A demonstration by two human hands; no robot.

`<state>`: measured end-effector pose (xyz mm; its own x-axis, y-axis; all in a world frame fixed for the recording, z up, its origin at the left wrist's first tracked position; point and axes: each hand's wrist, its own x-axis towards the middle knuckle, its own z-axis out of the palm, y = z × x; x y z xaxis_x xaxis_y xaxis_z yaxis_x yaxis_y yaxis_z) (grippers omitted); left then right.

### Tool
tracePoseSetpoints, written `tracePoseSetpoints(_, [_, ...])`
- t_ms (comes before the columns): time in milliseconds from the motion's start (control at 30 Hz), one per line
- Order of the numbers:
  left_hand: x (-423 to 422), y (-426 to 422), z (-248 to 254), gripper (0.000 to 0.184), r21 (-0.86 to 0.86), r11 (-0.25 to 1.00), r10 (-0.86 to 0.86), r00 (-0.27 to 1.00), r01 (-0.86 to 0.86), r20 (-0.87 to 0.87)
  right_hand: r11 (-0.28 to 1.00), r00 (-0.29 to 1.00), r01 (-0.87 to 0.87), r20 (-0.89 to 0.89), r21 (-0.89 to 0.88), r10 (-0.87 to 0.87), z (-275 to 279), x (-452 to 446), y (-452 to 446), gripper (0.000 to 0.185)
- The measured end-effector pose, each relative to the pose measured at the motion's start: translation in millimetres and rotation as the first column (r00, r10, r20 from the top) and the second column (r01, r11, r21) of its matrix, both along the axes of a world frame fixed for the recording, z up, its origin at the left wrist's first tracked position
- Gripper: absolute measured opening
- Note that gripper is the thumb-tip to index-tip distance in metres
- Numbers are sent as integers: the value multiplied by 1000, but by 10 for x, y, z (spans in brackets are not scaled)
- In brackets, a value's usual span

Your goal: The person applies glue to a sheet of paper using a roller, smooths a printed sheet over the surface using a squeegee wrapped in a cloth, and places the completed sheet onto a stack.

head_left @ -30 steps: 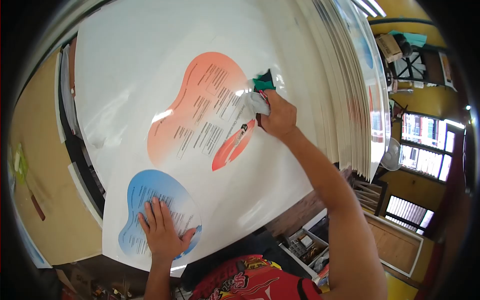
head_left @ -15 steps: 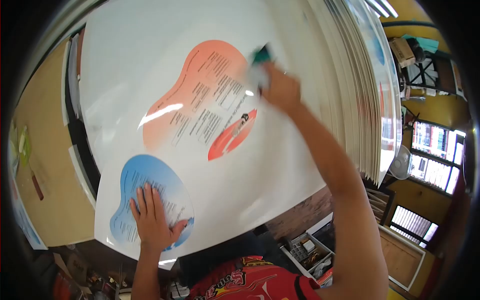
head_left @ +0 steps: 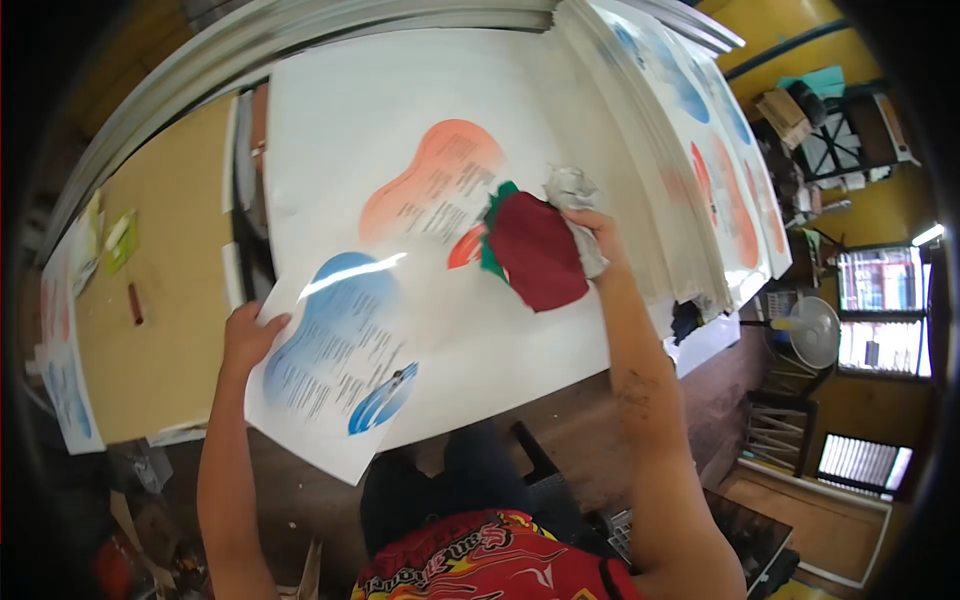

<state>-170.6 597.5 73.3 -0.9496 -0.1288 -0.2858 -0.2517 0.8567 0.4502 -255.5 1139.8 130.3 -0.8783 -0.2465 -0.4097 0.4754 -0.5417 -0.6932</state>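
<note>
A large glossy white printed sheet [head_left: 500, 370] lies before me, with an orange shape and a blue shape filled with small text. My left hand [head_left: 252, 338] is closed on the sheet's left edge beside the blue shape, its thumb towards the print. The near corner of the sheet hangs past the table edge. A bundle of cloths is in my right hand [head_left: 602, 238], above the sheet, right of the orange shape. It shows a dark red cloth [head_left: 540, 250], a green cloth [head_left: 493, 258] behind it and a crumpled grey cloth [head_left: 570, 187]. The cloths partly cover a red printed shape.
A thick stack of sheets [head_left: 650, 150] is folded back along the right side, its top printed too. To the left, a tan board [head_left: 160, 270] carries a brown-handled tool [head_left: 135, 304] and a yellow-green item [head_left: 121, 238]. A fan [head_left: 812, 331] stands at the right.
My left hand has gone from flat on the blue shape to the sheet's left edge. My right hand has come nearer, with the cloth bundle now fanned out. The view has shifted.
</note>
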Motion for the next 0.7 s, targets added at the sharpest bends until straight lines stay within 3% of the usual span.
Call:
tracePoseSetpoints(100, [0, 217, 325, 39, 268, 950, 149, 987, -159, 58, 990, 986, -86, -132, 114, 101, 443, 257, -296, 45])
tracePoseSetpoints(200, [119, 529, 96, 38, 471, 862, 210, 978, -187, 2, 987, 956, -137, -248, 88, 155, 793, 469, -598, 44])
tracePoseSetpoints(267, [148, 800, 47, 39, 318, 935, 172, 985, -156, -21, 989, 927, -148, -345, 28, 148, 801, 568, -813, 45])
tracePoseSetpoints(333, [241, 1042, 88, 47, 252, 945, 230, 972, -209, -56, 884, 868, -86, -400, 460, 293, 739, 715, -1105, 44])
tracePoseSetpoints(367, [337, 1070, 106, 52, 163, 979, 153, 973, -124, -176, 673, 870, -145, -230, 725, 436, 699, 817, -1275, 43])
tracePoseSetpoints(400, [477, 1076, 142, 59, 64, 997, 64, 957, -47, -284, 382, 856, -205, -24, 901, 516, 662, 938, -1459, 42])
tracePoseSetpoints(433, [600, 1079, 163, 66, -45, 999, -35, 923, 20, -382, 220, 786, -35, -109, 975, 608, 404, 1087, -1616, 43])
tracePoseSetpoints(467, [704, 1085, 113, 70, -86, 991, -128, 931, 105, -343, 74, 691, 163, -167, 984, 703, 38, 1256, -1762, 44])
tracePoseSetpoints(533, [905, 1107, -45, 79, -157, 946, -316, 916, 284, -249, 1, 670, 190, -131, 982, 730, -417, 1599, -2097, 46])
tracePoseSetpoints(633, [1044, 1151, -120, 80, -205, 891, -440, 882, 406, -169, 25, 456, 312, -173, 950, 873, -522, 1762, -2258, 44])
tracePoseSetpoints(700, [1045, 1114, -118, 80, -166, 873, -478, 872, 458, -109, 24, 393, 353, -171, 935, 904, -626, 1547, -2292, 42])
